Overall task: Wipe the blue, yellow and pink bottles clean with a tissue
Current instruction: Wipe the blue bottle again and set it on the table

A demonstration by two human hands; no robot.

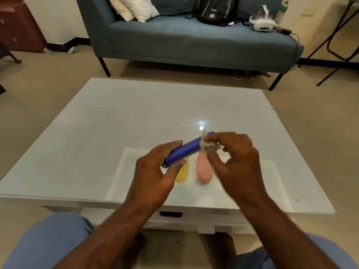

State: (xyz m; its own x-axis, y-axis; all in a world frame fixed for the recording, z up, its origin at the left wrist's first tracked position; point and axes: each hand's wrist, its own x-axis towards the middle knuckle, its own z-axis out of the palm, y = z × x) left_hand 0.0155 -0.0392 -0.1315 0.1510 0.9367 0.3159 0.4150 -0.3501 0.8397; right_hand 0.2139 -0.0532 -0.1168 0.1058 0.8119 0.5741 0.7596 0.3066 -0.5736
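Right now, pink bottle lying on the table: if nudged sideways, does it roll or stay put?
Probably rolls: the rounded pink plastic bottle lies on its side on a smooth glossy white table. Its tapered shape suggests it would curve, not run straight. Likely light, though contents can't be seen.

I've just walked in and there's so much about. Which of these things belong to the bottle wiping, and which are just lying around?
Part of the job:
slim blue bottle, in the left hand
crumpled white tissue, in the right hand
yellow bottle
pink bottle

Just lying about:
black backpack
white headset
white pillows
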